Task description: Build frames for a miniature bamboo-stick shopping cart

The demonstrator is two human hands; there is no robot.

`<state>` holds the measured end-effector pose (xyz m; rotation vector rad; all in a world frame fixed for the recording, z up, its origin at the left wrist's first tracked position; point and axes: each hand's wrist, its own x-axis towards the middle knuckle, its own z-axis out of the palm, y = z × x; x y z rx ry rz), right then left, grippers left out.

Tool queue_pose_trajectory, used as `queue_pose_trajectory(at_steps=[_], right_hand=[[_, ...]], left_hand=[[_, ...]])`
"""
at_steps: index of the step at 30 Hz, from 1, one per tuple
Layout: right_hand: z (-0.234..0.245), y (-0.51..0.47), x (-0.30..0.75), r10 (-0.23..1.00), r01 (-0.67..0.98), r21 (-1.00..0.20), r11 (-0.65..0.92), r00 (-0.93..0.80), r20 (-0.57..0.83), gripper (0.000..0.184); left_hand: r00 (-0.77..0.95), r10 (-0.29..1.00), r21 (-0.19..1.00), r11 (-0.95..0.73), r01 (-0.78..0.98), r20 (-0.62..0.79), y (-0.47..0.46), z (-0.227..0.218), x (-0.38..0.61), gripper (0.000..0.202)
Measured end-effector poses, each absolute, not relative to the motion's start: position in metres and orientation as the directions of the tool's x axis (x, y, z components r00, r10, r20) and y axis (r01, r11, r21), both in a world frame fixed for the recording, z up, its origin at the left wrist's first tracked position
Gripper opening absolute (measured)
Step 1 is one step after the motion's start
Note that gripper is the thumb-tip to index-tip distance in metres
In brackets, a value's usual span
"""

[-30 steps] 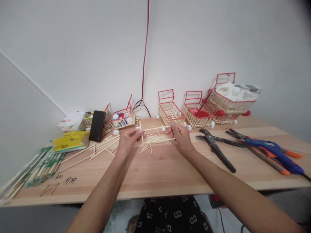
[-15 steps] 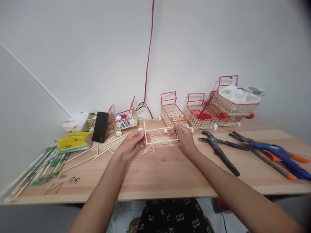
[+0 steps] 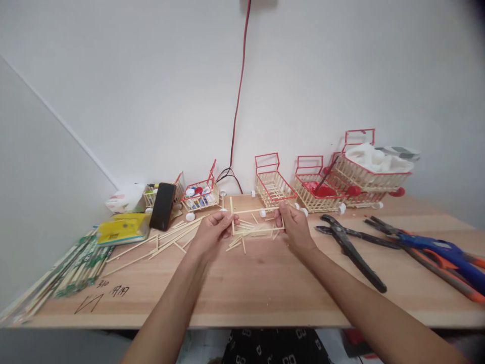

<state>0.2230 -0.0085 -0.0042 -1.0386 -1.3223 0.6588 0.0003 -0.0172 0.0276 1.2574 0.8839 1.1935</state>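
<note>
Between my hands, a little above the table, is a rectangular frame of thin wooden sticks. My left hand pinches its left end, where one stick reaches up past the frame's upper side. At the right end, my right hand grips the frame between thumb and fingers. Loose short sticks lie on the table beneath and behind the frame. Longer sticks spread out left of my left hand.
Miniature stick shopping carts line the wall. Pliers and a blue glue gun lie right. At left are a phone, a yellow packet and bundled sticks. A red-black cable hangs down the wall.
The whole scene sits slightly lower and further right in the picture, as the head view has tilted. Both hands keep their hold on the stick frame.
</note>
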Motion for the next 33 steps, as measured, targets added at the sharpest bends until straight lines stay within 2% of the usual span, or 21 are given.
queue_pose_trajectory(at_steps=[2,5,7,9,20,23,26,29,33], right_hand=[[-0.004,-0.009,0.222,0.866,0.174,-0.881,0.439,0.18,0.467,0.052],[-0.003,-0.011,0.221,0.854,0.191,-0.869,0.457,0.18,0.489,0.051],[-0.002,-0.013,0.22,0.844,0.21,-0.858,0.469,0.178,0.505,0.051],[0.0,-0.015,0.219,0.837,0.228,-0.848,0.479,0.174,0.519,0.051],[-0.002,-0.015,0.214,0.837,0.209,-0.853,0.478,0.188,0.514,0.05],[-0.003,-0.013,0.216,0.848,0.185,-0.869,0.459,0.201,0.491,0.05],[-0.005,-0.011,0.218,0.86,0.192,-0.876,0.442,0.188,0.475,0.051],[-0.007,-0.01,0.219,0.87,0.196,-0.878,0.438,0.152,0.468,0.052],[-0.007,-0.011,0.219,0.868,0.219,-0.869,0.443,0.139,0.478,0.051]], left_hand=[[0.059,0.95,0.942,-0.313,0.124,0.308,-0.019,0.029,0.002,0.024],[-0.005,0.839,0.737,-0.475,0.482,0.544,-0.024,0.028,0.006,0.018],[0.005,0.786,0.637,-0.505,0.582,0.618,-0.026,0.026,0.007,0.017],[-0.009,0.762,0.604,-0.506,0.616,0.647,-0.027,0.023,0.008,0.016],[-0.049,0.775,0.669,-0.51,0.541,0.63,-0.03,0.024,0.009,0.013],[-0.082,0.84,0.798,-0.473,0.374,0.537,-0.028,0.027,0.01,0.012],[-0.078,0.926,0.921,-0.354,0.163,0.369,-0.024,0.028,0.008,0.021],[-0.043,0.962,0.963,-0.266,0.049,0.268,-0.019,0.026,0.004,0.026],[-0.02,0.971,0.971,-0.238,0.007,0.238,-0.015,0.024,0.0,0.026]])
